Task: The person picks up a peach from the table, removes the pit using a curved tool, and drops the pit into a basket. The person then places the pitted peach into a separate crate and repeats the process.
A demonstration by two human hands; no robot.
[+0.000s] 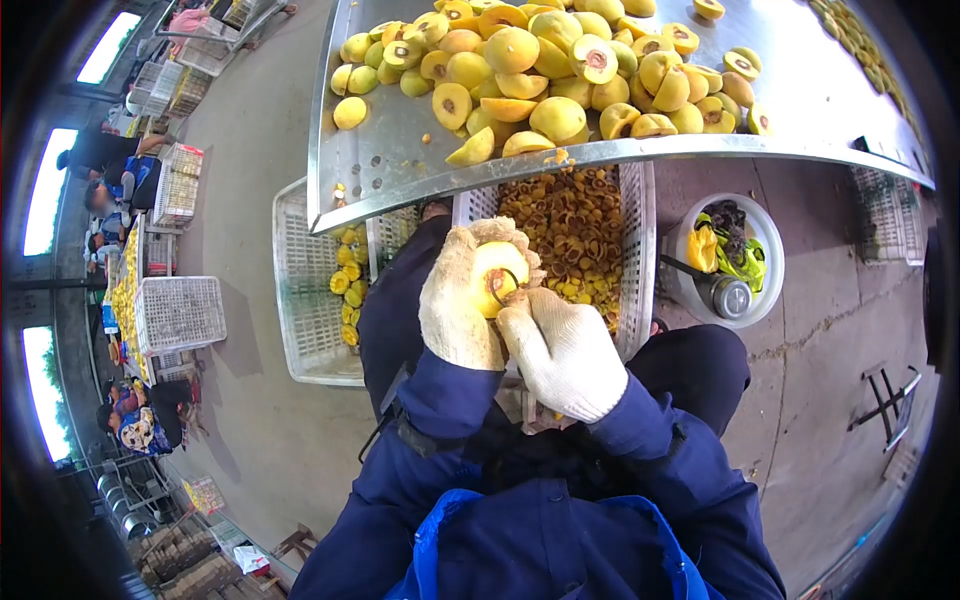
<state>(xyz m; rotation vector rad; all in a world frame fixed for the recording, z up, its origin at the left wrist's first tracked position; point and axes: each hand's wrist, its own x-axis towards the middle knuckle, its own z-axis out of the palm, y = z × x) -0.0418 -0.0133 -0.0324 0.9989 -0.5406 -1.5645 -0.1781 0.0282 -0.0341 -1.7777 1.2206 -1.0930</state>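
My left hand [447, 305], in a dirty white knit glove, is closed around a halved yellow peach [488, 268] with its cut face turned up. Pinched in my right hand [565, 352], also gloved, is a thin curved wire tool [516, 276]; its dark loop lies against the reddish centre of the peach half. The tool's handle is hidden in the fingers. Beyond my hands, many peach halves [512, 50] are heaped on a metal table [400, 150]. Below is a white crate [637, 260] full of brownish pits or scraps [570, 215].
To the left, another white crate [300, 330] holds yellow peach halves [352, 270]. A white bucket [770, 270] at right contains a flask [728, 296] and coloured items. Several people work at far left beside stacked crates [180, 312]. A metal stand [885, 408] is on the floor.
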